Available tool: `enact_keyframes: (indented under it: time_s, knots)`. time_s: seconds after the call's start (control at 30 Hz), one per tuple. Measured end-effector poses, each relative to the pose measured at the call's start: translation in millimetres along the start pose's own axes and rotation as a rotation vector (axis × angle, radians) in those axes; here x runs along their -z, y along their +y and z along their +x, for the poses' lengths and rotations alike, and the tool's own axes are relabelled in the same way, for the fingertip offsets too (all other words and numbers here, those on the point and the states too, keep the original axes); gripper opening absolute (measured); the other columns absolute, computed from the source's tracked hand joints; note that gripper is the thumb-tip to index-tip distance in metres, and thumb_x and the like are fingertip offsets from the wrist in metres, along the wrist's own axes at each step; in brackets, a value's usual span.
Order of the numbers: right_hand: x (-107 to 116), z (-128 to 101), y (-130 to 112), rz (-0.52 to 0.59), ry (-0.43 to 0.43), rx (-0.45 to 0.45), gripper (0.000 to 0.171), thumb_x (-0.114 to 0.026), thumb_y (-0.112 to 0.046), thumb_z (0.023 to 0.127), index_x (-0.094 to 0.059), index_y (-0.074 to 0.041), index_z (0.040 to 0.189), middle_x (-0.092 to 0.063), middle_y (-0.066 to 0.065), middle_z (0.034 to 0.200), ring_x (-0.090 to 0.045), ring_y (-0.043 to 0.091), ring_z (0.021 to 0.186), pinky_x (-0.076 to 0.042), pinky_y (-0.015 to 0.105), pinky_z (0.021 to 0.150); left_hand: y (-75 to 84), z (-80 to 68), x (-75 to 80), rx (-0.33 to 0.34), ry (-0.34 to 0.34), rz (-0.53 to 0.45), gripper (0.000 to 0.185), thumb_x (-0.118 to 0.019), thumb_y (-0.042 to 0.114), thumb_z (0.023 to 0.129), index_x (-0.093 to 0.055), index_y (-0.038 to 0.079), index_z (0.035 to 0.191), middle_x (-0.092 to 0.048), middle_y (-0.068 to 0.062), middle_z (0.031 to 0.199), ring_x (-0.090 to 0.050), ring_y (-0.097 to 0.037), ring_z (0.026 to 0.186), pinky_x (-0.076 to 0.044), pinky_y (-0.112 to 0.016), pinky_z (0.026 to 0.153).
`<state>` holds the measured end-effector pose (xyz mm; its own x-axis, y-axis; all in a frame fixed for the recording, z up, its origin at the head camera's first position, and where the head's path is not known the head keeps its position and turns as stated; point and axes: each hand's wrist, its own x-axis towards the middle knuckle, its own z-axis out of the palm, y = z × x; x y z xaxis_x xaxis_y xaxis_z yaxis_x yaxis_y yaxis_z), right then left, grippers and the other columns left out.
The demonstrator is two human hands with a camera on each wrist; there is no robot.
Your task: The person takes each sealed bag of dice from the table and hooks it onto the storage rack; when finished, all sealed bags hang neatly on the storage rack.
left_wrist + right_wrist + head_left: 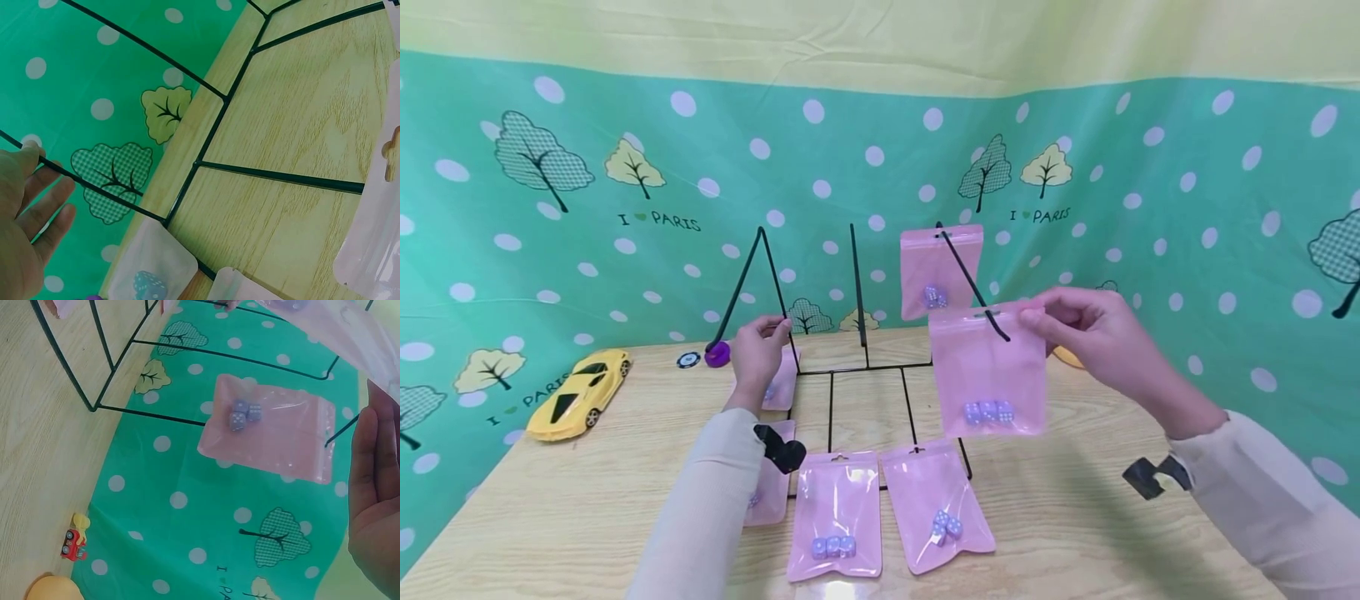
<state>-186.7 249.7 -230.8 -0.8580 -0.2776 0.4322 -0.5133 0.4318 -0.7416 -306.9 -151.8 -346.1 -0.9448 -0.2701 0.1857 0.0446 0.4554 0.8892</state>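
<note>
While right hand (1086,329) fingers pinch the limp pink plastic dice pouch (988,371) at centre frame, bottom-heavy, grip its top edge; left hand (757,350) fingers clasp the black wire rack (865,367).

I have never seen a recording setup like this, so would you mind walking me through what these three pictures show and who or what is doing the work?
No machine is at work here: a person uses two bare hands. The wide picture comes from a camera on the person's head; the other two come from cameras on each wrist, so they look tilted and very close.

On the wooden table stands a black wire rack with slanted prongs. One pink bag holding dice already hangs on the right prong. The right hand pinches the top of a second pink bag of dice at that prong's tip. The left hand holds the left prong of the rack.

More pink bags lie flat on the table in front. A yellow toy car sits at the left, and a purple cap lies near the rack.
</note>
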Motion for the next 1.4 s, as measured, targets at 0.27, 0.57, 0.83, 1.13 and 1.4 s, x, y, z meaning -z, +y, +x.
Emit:
enact_keyframes:
  time_s: [0.27,0.57,0.83,1.13,1.4]
  knots:
    - [-7,19,9,0.022,0.022,-0.037,0.023,-0.066,-0.018,0.101,-0.072,0.001,0.112,-0.076,0.003,0.085,-0.068,0.019,0.071,-0.058,0.028,0.066,-0.9,0.4,-0.2,-0.009,0.009,-0.011,0.033,-0.060,0.025,0.105,-0.067,0.003,0.128,-0.070,-0.021,0.121,-0.069,-0.035,0.108,-0.051,-0.046,0.097]
    - [-15,44,18,0.042,0.052,-0.075,0.030,-0.066,-0.028,0.101,-0.071,0.000,0.113,-0.073,0.005,0.082,-0.068,0.019,0.073,-0.059,0.027,0.068,-1.7,0.2,0.2,-0.019,0.016,-0.013,0.032,-0.061,0.024,0.104,-0.068,0.002,0.126,-0.071,-0.021,0.119,-0.070,-0.035,0.107,-0.051,-0.046,0.095]
    - [-20,65,25,0.048,0.080,-0.110,0.035,-0.065,-0.035,0.101,-0.070,-0.002,0.108,-0.072,0.006,0.079,-0.069,0.021,0.069,-0.060,0.032,0.068,-2.1,0.6,-0.6,-0.014,0.017,-0.007,0.032,-0.061,0.024,0.104,-0.068,0.002,0.126,-0.071,-0.021,0.119,-0.070,-0.035,0.107,-0.051,-0.046,0.095]
    - [-23,85,33,0.042,0.120,-0.125,0.036,-0.067,-0.039,0.099,-0.072,-0.003,0.105,-0.073,0.002,0.082,-0.067,0.018,0.073,-0.060,0.032,0.067,-2.4,1.5,-1.2,-0.026,0.024,-0.004,0.032,-0.061,0.024,0.104,-0.068,0.001,0.126,-0.071,-0.021,0.118,-0.070,-0.035,0.106,-0.051,-0.046,0.094]
    - [-26,99,39,0.017,0.162,-0.129,0.038,-0.067,-0.042,0.098,-0.071,-0.004,0.098,-0.074,0.000,0.084,-0.065,0.018,0.074,-0.060,0.030,0.066,-3.6,2.1,-1.5,-0.005,0.010,-0.001,0.033,-0.060,0.027,0.105,-0.068,0.003,0.127,-0.071,-0.019,0.119,-0.069,-0.033,0.108,-0.051,-0.045,0.094]
